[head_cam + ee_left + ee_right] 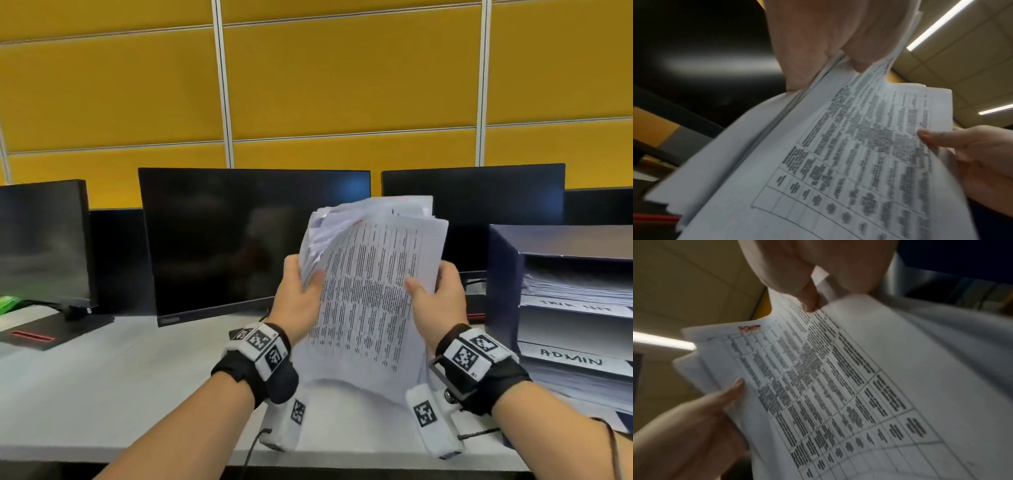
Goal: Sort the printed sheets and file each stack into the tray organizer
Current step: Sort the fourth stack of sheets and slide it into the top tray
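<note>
Fingers of left hand and right hand: curled round opposite side edges of printed sheets, held upright above surface, probably for reading before sorting. Tray organizer: surface's right edge, partly filled.

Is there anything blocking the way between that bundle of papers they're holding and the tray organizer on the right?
Nothing visible does. Both the left hand and the right hand grip the stack of sheets in the air above the desk. The tray organizer stands to the right, its shelves open toward the person, already holding papers.
</note>
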The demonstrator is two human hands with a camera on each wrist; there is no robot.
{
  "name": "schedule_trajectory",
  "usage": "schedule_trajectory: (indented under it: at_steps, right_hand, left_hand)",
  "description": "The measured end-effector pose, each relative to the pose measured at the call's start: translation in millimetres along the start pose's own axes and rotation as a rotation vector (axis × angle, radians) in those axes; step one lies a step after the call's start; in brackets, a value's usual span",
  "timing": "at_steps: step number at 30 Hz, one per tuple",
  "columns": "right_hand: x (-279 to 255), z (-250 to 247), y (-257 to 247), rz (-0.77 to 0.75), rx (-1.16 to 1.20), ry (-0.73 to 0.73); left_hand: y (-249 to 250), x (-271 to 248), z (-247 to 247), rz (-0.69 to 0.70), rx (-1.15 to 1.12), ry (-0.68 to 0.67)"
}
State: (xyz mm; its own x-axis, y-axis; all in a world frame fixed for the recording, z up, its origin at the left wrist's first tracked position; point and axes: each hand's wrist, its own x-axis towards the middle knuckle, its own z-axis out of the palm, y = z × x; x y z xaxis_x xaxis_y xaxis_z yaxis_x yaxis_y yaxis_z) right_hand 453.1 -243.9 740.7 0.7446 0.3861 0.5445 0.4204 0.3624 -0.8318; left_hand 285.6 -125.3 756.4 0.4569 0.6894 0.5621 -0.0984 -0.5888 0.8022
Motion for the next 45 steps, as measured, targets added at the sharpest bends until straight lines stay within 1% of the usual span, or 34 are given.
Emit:
schedule_trajectory:
  at_steps: [2,5,7,9,11,13,15,17,19,21,22,24,26,28,29,31,33,34,36,38,40,42,43,45]
  right_hand:
    - [-2.4,0.1,-2.8,-0.001,-0.025,-0.079]
    - [-2.0,-5.7,-5.6,0.025,-0.024,-0.172]
    - [-0.9,-8.7,-9.0,0.035,-0.022,-0.258]
    - [-0.5,-10.4,-11.8,0.013,-0.063,-0.319]
    - [-0.7,-11.9,-12.1,0.006,-0.073,-0.303]
    - [-1.6,-13.4,-10.5,0.03,-0.038,-0.312]
    - [-4.1,-11.4,-10.6,0.039,-0.05,-0.356]
    - [-5.0,-7.3,-12.6,0.003,-0.072,-0.326]
    - [-3.4,-4.2,-15.0,-0.044,-0.056,-0.24]
    - [-1.5,-3.6,-14.5,-0.073,-0.064,-0.215]
    - [-2.1,-4.2,-12.4,-0.062,-0.083,-0.241]
    - [-4.3,-8.4,-1.8,0.012,-0.134,-0.324]
    - [-9.3,-10.1,7.5,0.075,-0.176,-0.374]
    - [-15.9,-6.2,11.5,0.09,-0.161,-0.363]
    - [-18.3,-2.6,11.1,0.091,-0.135,-0.346]
    - [-20.3,4.6,8.5,0.079,-0.088,-0.278]
    - [-18.9,7.1,8.3,0.083,-0.025,-0.166]
    - [-18.5,7.5,8.6,0.089,0.0,-0.141]
    - [-20.6,6.4,9.8,0.096,-0.004,-0.174]
    - [-21.3,3.6,11.3,0.104,-0.011,-0.19]
    - [-19.6,1.7,11.9,0.112,0.011,-0.174]
    - [-21.6,6.1,10.2,0.101,-0.03,-0.201]
    - [-22.4,10.6,9.2,0.085,-0.045,-0.2]
    - [-24.7,17.1,4.8,0.035,-0.038,-0.149]
  left_hand:
    - [1.6,-3.6,5.6,-0.036,-0.071,-0.011]
    - [-4.0,-5.5,2.8,-0.017,-0.153,0.123]
    - [-6.4,-3.1,-2.1,-0.009,-0.183,0.159]
    - [-6.4,-1.3,-7.3,-0.007,-0.171,0.136]
    - [-7.4,-0.2,-13.0,0.002,-0.165,0.123]
    - [-8.5,-0.5,-16.5,0.002,-0.174,0.072]
    - [-7.6,-3.3,-15.6,-0.017,-0.152,0.017]
    - [-3.7,-5.0,-11.7,-0.032,-0.158,0.016]
    - [3.9,-4.3,-8.5,-0.012,-0.179,0.062]
    - [7.6,-1.4,-7.9,-0.008,-0.218,0.11]
    - [5.3,0.4,-8.7,-0.027,-0.228,0.13]
    - [-2.0,0.2,-12.7,-0.101,-0.218,0.128]
    - [-18.1,-1.3,-15.3,-0.198,-0.194,0.066]
    - [-26.2,-8.0,-11.9,-0.219,-0.192,0.001]
    - [-25.3,-10.4,-10.2,-0.221,-0.199,-0.009]
    - [-21.7,-9.5,-9.1,-0.246,-0.218,0.037]
    - [-20.2,-5.3,-10.0,-0.236,-0.242,0.104]
    - [-20.0,-3.7,-12.2,-0.213,-0.254,0.109]
    - [-17.9,-5.8,-14.7,-0.165,-0.25,0.063]
    - [-21.8,-7.0,-17.5,-0.147,-0.237,0.065]
    - [-25.2,-6.6,-18.9,-0.16,-0.247,0.09]
    - [-24.0,-9.8,-13.7,-0.183,-0.267,0.058]
    - [-21.8,-11.5,-9.2,-0.182,-0.275,0.052]
    - [-18.9,-11.1,-0.8,-0.169,-0.284,0.085]
